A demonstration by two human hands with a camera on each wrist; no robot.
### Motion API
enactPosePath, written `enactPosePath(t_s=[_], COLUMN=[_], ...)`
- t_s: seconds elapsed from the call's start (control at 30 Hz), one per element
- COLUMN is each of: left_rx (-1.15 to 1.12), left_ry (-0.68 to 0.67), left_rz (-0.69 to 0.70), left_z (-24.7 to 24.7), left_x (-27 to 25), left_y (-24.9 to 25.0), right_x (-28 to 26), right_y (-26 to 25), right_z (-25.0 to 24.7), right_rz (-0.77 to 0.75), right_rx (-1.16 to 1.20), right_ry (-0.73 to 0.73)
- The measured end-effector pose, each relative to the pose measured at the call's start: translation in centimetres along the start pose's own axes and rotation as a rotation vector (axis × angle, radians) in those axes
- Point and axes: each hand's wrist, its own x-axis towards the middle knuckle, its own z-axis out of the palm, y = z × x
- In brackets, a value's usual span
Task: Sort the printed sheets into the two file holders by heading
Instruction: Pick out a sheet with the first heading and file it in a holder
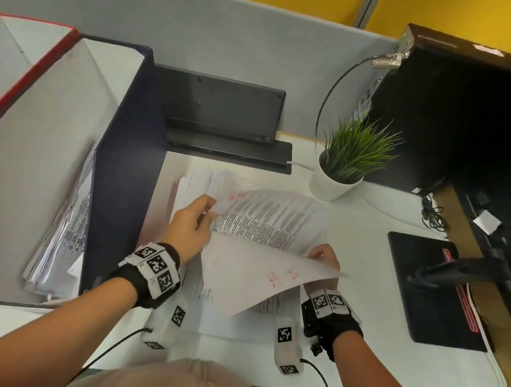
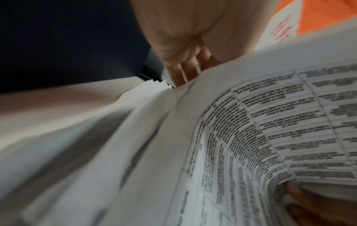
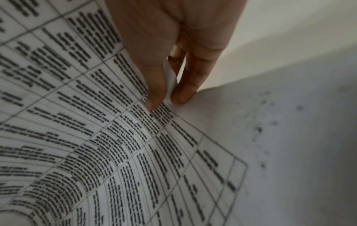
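A stack of printed sheets (image 1: 194,181) lies on the white desk (image 1: 365,235) in front of me. My left hand (image 1: 210,208) pinches the far left corner of a printed table sheet (image 1: 270,223) that has a red mark near its top. My right hand (image 1: 324,256) pinches the edge of a sheet (image 1: 249,277) curled over with its back up, red handwriting showing through. In the right wrist view, thumb and finger of the right hand (image 3: 167,100) clamp the paper edge. The left hand (image 2: 183,45) reaches behind the curved sheet (image 2: 270,130). At the left stand a dark blue file holder (image 1: 124,180) holding sheets (image 1: 63,231) and a red-edged holder (image 1: 31,78).
A potted plant (image 1: 344,161) stands behind the stack on the right. A black mouse pad (image 1: 432,291) lies at the right, and a black computer case (image 1: 473,120) rises behind it. A black device (image 1: 221,109) sits against the grey partition. Cables trail from both wrists.
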Motion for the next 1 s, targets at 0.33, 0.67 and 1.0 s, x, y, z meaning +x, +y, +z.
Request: enactPosePath(t_s=[0.33, 0.67, 1.0], left_rx=[-0.467, 0.261, 0.371], left_ry=[0.03, -0.022, 0.044], left_rz=[-0.382, -0.418, -0.136], left_z=[-0.6, 0.2, 0.6], left_x=[1.6, 3.0, 1.3], left_y=[1.2, 0.2, 0.6], right_x=[-0.1, -1.0, -0.9], right_y=[0.0, -0.4, -0.4], right_z=[-0.6, -0.6, 0.0], right_rz=[-0.112, -0.012, 0.052], right_rx=[-0.245, -0.202, -0.084], right_ry=[-0.142, -0.143, -0.064])
